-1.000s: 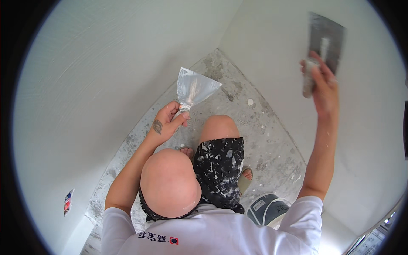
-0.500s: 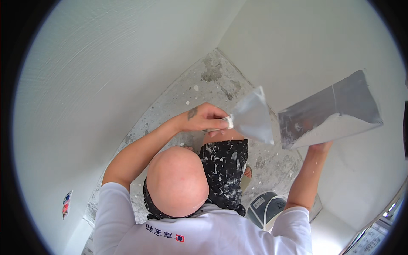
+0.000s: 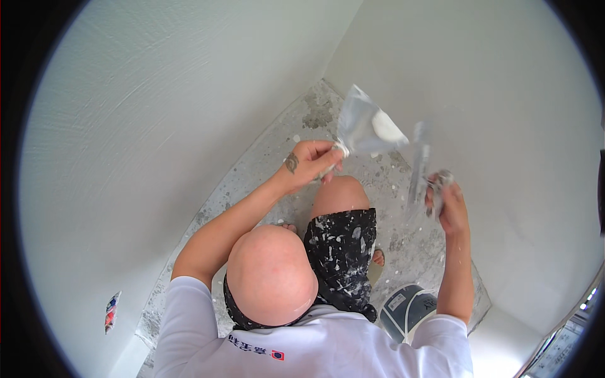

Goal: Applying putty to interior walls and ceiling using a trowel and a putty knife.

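Note:
My left hand (image 3: 313,165) is closed around the putty-smeared handle of a wide putty knife (image 3: 360,120). Its fan-shaped metal blade points up and to the right, with a white lump of putty (image 3: 389,130) near the blade's right corner. To the right, my right hand (image 3: 451,205) grips the handle of a plastering trowel (image 3: 418,167), whose rectangular blade is turned nearly edge-on and blurred by motion. A narrow gap separates the two tools. How much putty lies on the trowel is hidden at this angle.
Pale walls (image 3: 151,145) meet in a corner ahead; the left one carries ridged marks. A dark bucket (image 3: 397,303) with a white handle stands by my right arm on the stained floor (image 3: 283,173). An opening with coloured wires (image 3: 111,313) is in the left wall.
The trowel has swung from lying face-up with putty on it to nearly edge-on, moving left. The putty knife has risen and tilted upward, and putty now shows on its blade.

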The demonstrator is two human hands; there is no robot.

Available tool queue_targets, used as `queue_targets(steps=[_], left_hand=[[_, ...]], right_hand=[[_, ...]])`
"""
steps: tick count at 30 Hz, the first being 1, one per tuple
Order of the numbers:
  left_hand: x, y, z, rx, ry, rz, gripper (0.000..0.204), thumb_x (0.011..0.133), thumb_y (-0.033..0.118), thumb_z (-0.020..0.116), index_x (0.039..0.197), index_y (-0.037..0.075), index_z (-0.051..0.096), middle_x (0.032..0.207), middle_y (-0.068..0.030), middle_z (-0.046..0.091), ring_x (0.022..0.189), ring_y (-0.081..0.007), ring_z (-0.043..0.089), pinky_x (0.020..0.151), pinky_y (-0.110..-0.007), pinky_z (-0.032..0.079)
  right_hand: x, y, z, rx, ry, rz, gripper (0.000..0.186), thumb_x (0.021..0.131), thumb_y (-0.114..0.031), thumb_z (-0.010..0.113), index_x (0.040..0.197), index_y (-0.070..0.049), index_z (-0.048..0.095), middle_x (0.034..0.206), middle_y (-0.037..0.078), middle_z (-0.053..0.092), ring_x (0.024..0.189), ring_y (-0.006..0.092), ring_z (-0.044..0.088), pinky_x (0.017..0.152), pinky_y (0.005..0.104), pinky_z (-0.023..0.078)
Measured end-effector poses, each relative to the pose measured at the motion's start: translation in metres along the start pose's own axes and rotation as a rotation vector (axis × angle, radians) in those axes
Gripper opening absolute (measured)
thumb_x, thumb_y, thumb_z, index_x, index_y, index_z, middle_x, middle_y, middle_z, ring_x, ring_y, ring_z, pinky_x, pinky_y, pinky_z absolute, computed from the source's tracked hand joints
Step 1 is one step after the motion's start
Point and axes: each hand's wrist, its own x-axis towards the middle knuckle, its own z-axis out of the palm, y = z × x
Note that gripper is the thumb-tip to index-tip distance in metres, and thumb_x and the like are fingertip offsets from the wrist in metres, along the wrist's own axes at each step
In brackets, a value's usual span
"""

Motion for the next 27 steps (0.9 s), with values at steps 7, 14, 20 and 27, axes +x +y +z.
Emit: queue_targets(steps=[7, 14, 20, 27], left_hand=[[-0.005, -0.006, 0.019, 0.480, 0.192, 0.256, 0.017, 0.093, 0.012, 0.061, 0.101, -0.001, 0.065, 0.083, -0.0065, 0.064, 0.066, -0.0116, 0.058, 0.060, -0.027, 0.047], [-0.017, 0.013, 0.017, 1.100, -0.120, 0.907, 0.033, 0.072, 0.000, 0.070, 0.105, 0.002, 0.068, 0.098, -0.0140, 0.067, 0.083, -0.0308, 0.065, 0.070, -0.037, 0.051], [-0.020, -0.007, 0.010, 1.363, 0.305, 0.661, 0.029, 0.081, 0.005, 0.066, 0.110, 0.003, 0.062, 0.098, -0.0132, 0.064, 0.084, -0.0317, 0.062, 0.073, -0.038, 0.050], [-0.026, 0.004, 0.014, 1.116, 0.475, 0.412, 0.020, 0.089, 0.008, 0.062, 0.107, 0.001, 0.060, 0.093, -0.0147, 0.062, 0.084, -0.0334, 0.062, 0.073, -0.036, 0.049]], right_hand=[[-0.044, 0.011, 0.038, -0.679, -0.211, -0.285, 0.029, 0.087, -0.029, 0.067, 0.100, -0.003, 0.063, 0.088, 0.011, 0.063, 0.082, 0.0249, 0.062, 0.074, 0.0379, 0.050], [-0.051, 0.065, 0.015, -0.915, -0.241, -0.205, 0.025, 0.079, -0.012, 0.069, 0.102, -0.004, 0.066, 0.095, 0.016, 0.067, 0.091, 0.0350, 0.062, 0.082, 0.0409, 0.049], [-0.012, 0.135, -0.008, -0.782, 0.226, -0.475, 0.024, 0.079, -0.011, 0.069, 0.102, -0.006, 0.068, 0.100, 0.018, 0.066, 0.098, 0.0406, 0.059, 0.091, 0.0463, 0.045], [0.130, 0.213, 0.032, -1.012, 0.337, -0.464, 0.038, 0.089, -0.032, 0.066, 0.114, -0.004, 0.064, 0.116, 0.019, 0.063, 0.107, 0.0410, 0.057, 0.094, 0.0475, 0.042]])
